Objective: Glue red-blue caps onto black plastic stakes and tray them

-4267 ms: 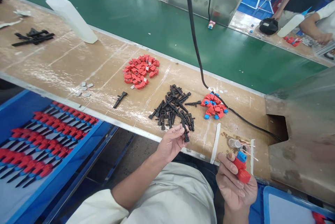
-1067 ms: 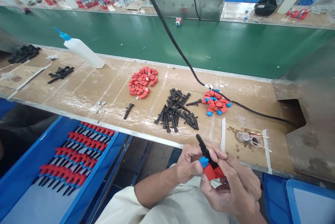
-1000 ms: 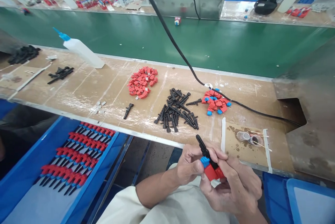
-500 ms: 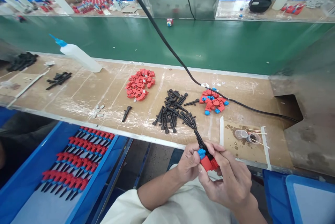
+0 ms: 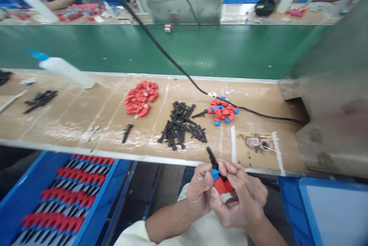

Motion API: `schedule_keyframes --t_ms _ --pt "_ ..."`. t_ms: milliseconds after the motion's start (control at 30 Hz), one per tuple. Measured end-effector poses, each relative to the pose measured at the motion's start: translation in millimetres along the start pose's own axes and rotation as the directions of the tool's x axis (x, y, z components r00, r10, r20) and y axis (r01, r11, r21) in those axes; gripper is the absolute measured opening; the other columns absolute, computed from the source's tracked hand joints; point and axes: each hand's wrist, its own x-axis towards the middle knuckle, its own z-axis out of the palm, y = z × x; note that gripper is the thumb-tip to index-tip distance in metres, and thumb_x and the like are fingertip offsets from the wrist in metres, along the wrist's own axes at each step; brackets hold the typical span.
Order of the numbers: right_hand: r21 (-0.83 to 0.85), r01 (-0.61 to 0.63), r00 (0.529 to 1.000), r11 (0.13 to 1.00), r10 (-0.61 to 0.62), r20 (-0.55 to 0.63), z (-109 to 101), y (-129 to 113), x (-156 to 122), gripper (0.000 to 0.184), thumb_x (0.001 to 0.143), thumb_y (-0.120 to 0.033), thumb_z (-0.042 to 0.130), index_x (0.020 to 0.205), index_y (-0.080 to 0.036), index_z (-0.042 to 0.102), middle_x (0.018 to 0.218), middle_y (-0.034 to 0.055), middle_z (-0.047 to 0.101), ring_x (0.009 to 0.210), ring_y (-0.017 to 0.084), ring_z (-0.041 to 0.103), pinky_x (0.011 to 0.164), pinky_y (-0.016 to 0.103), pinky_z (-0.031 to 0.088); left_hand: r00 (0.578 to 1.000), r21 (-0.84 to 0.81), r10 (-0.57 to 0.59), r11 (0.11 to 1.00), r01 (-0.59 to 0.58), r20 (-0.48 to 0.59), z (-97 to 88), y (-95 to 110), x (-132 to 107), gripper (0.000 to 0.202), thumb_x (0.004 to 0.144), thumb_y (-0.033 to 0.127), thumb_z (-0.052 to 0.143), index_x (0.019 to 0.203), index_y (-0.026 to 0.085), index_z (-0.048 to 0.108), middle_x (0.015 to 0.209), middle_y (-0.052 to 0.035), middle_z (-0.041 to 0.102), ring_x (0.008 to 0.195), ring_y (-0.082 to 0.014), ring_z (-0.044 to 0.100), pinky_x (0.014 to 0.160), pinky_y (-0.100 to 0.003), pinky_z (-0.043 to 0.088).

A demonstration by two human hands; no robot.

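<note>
Both my hands meet just below the bench edge around one small assembly: a red block with a blue cap and a black pin sticking up from it. My left hand pinches the blue end from the left. My right hand wraps its fingers round the red block from the right. On the bench just beyond lie a heap of black pins, a heap of red-and-blue blocks and a pile of red pieces.
A blue tray at lower left holds rows of finished pieces. A white squeeze bottle, a black cable, a lone black pin, small cups and a grey machine stand on the bench. A green belt runs behind; other people work beyond.
A few seconds ago my hands were apart, the left on a black pin, the right holding the red-and-blue block. Now they are joined on the assembly; the view has swung slightly.
</note>
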Motion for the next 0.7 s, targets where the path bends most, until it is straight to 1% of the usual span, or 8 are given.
schedule_keyframes --t_ms 200,300,367,433,500,533,600,700 --pt "0.185 -0.081 0.993 0.979 0.064 0.097 -23 -3 -13 0.021 0.087 -0.029 0.051 0.104 -0.018 0.056 0.080 0.0035 0.066 0.072 0.016 0.068 0.065 0.026 0.057 0.991 0.207 -0.055 0.978 0.028 0.124 -34.3 -21 -23 0.028 0.087 0.049 0.071 0.098 0.024 0.078 0.116 -0.0108 0.075 0.120 -0.0333 0.068 0.103 -0.045 0.057" --pt "0.125 -0.269 0.953 0.955 0.245 0.181 -70 -1 -36 0.024 0.093 -0.037 0.053 0.108 -0.018 0.058 0.083 0.0027 0.065 0.072 0.016 0.066 0.065 0.026 0.054 0.961 0.332 -0.158 0.940 0.076 0.228 -19.9 -40 -28 0.047 0.079 0.053 0.082 0.118 0.027 0.076 0.136 -0.0123 0.069 0.130 -0.0360 0.062 0.107 -0.043 0.054" --pt "0.041 -0.469 0.875 0.882 0.459 0.151 -113 7 -60 0.033 0.096 -0.043 0.056 0.117 -0.018 0.061 0.094 0.0051 0.068 0.078 0.017 0.067 0.072 0.029 0.055 0.908 0.352 -0.221 0.932 0.089 0.355 -1.8 -52 -31 0.074 0.075 0.065 0.080 0.139 0.030 0.066 0.150 -0.0150 0.058 0.135 -0.0387 0.057 0.109 -0.047 0.052" --pt "-0.056 -0.736 0.677 0.675 0.736 -0.029 -160 31 -86 0.030 0.093 -0.047 0.061 0.102 -0.019 0.066 0.092 0.0049 0.068 0.078 0.018 0.066 0.072 0.030 0.055 0.793 0.406 -0.306 0.910 0.082 0.526 12.6 -61 -29 0.075 0.082 0.068 0.072 0.144 0.028 0.061 0.149 -0.0176 0.058 0.132 -0.0383 0.059 0.107 -0.047 0.052" --pt "-0.155 -0.949 0.305 0.276 0.928 -0.216 -205 71 -110 0.038 0.084 -0.057 0.067 0.088 -0.019 0.068 0.088 0.0036 0.068 0.076 0.020 0.066 0.071 0.031 0.055 0.658 0.500 -0.400 0.865 0.040 0.638 18.7 -67 -22 0.055 0.091 0.058 0.067 0.135 0.026 0.068 0.134 -0.0178 0.067 0.121 -0.0337 0.065 0.101 -0.042 0.054" --pt "-0.176 -0.972 0.204 0.158 0.937 -0.283 -226 94 -121 0.038 0.085 -0.055 0.068 0.089 -0.018 0.069 0.087 0.0041 0.069 0.076 0.021 0.066 0.071 0.032 0.055 0.611 0.540 -0.437 0.842 0.018 0.661 18.7 -69 -18 0.046 0.093 0.053 0.066 0.130 0.025 0.071 0.126 -0.0167 0.071 0.114 -0.0309 0.067 0.097 -0.040 0.055" --pt "-0.196 -0.980 0.046 -0.031 0.925 -0.377 -260 141 -139 0.034 0.090 -0.049 0.068 0.085 -0.015 0.069 0.076 0.0041 0.067 0.071 0.021 0.066 0.070 0.033 0.055 0.576 0.582 -0.477 0.813 0.003 0.664 15.1 -74 -12 0.039 0.095 0.050 0.065 0.123 0.025 0.073 0.117 -0.0144 0.073 0.104 -0.0268 0.069 0.093 -0.036 0.055" --pt "-0.210 -0.928 -0.174 -0.309 0.855 -0.489 -290 198 -158 0.029 0.097 -0.042 0.068 0.095 -0.014 0.069 0.090 0.0036 0.070 0.081 0.018 0.068 0.079 0.036 0.057 0.600 0.624 -0.511 0.781 0.026 0.615 8.5 -82 -10 0.041 0.094 0.055 0.064 0.117 0.023 0.076 0.109 -0.0128 0.074 0.099 -0.0251 0.069 0.089 -0.033 0.054"
